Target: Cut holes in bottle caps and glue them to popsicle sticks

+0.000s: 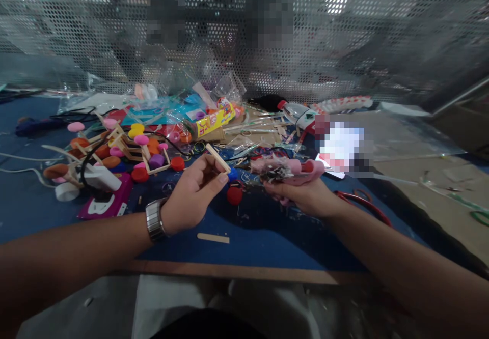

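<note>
Between the thumb and fingers of my left hand (193, 194) is a short wooden craft stick piece (217, 158), held tilted. A blue bottle cap (232, 174) shows just past my thumb, and I cannot tell whether it touches the stick. Just below it is a red bottle cap (234, 194). My right hand (311, 194) is wrapped round a pink glue gun (303, 171), its nozzle end pointing left and crusted with glue. A cut craft stick (213, 238) lies on the blue tabletop (267, 250) near the front edge.
At left are joined sticks with coloured caps (141, 140) and a magenta power strip (124, 196) with a white plug (103, 176). A yellow wrapper (216, 120), a plastic bottle (300, 115) and a lit phone (338, 148) lie behind. A perforated metal screen (229, 33) stands at the back.
</note>
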`<state>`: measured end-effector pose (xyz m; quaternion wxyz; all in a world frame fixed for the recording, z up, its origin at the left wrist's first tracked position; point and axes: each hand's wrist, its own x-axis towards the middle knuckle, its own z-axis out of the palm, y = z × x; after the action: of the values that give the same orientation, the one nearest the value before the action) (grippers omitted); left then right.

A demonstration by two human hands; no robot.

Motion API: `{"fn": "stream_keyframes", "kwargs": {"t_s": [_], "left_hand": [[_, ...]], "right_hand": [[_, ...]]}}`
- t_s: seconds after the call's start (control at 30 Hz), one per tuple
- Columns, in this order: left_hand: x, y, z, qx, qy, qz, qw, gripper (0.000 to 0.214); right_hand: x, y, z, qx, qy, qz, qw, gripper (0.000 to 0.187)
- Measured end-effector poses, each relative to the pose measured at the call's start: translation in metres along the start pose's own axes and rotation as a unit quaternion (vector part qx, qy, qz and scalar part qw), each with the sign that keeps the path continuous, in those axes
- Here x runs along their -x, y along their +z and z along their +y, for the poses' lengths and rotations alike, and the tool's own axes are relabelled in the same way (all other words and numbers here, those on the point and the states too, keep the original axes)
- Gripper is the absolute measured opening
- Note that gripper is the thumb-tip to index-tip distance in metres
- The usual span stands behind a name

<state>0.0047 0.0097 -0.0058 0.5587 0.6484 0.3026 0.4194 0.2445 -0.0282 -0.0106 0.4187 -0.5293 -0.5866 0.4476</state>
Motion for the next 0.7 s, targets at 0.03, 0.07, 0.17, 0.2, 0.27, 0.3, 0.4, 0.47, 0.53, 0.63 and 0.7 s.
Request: {"fn": "stream_keyframes", "kwargs": {"t_s": [0.03,0.07,0.17,0.2,0.27,0.3,0.4,0.47,0.53,0.63,0.7], "left_hand": [[0.0,0.0,0.0,0.004,0.002,-0.001,1.0,0.014],[0.001,0.0,0.001,0.008,0.004,-0.002,1.0,0.015],[0.001,0.002,0.001,0.018,0.005,-0.002,1.0,0.017],[0.001,0.002,0.001,0.02,0.004,-0.004,1.0,0.017],[0.001,0.003,0.001,0.022,0.004,-0.008,1.0,0.016],[0.001,0.003,0.001,0.021,0.005,-0.009,1.0,0.015],[0.002,0.003,0.002,0.019,0.008,-0.011,1.0,0.013],[0.002,0.002,0.002,0.023,0.007,-0.014,1.0,0.012],[0.002,0.002,0.002,0.028,0.004,-0.016,0.999,0.012],[0.002,0.001,0.001,0.033,0.005,-0.016,0.999,0.012],[0.001,0.001,0.0,0.037,0.007,-0.014,0.999,0.012]], "right_hand": [[0.0,0.0,-0.001,0.002,-0.014,-0.002,1.0,0.029],[0.001,0.001,-0.001,0.005,-0.024,-0.006,1.0,0.028],[0.002,0.001,-0.002,0.018,-0.021,-0.02,0.999,0.028],[0.002,0.001,-0.002,0.025,-0.01,-0.02,0.999,0.029],[0.003,0.0,-0.002,0.04,0.008,-0.013,0.999,0.03],[0.002,0.0,-0.002,0.046,0.01,-0.013,0.999,0.03],[0.002,-0.001,-0.004,0.053,-0.011,-0.033,0.998,0.024],[0.003,-0.001,-0.006,0.055,-0.015,-0.041,0.997,0.022],[0.003,0.0,-0.008,0.061,-0.003,-0.043,0.997,0.024],[0.004,0.001,-0.01,0.067,0.013,-0.045,0.997,0.025],[0.004,0.001,-0.011,0.072,0.016,-0.042,0.996,0.023]]}}
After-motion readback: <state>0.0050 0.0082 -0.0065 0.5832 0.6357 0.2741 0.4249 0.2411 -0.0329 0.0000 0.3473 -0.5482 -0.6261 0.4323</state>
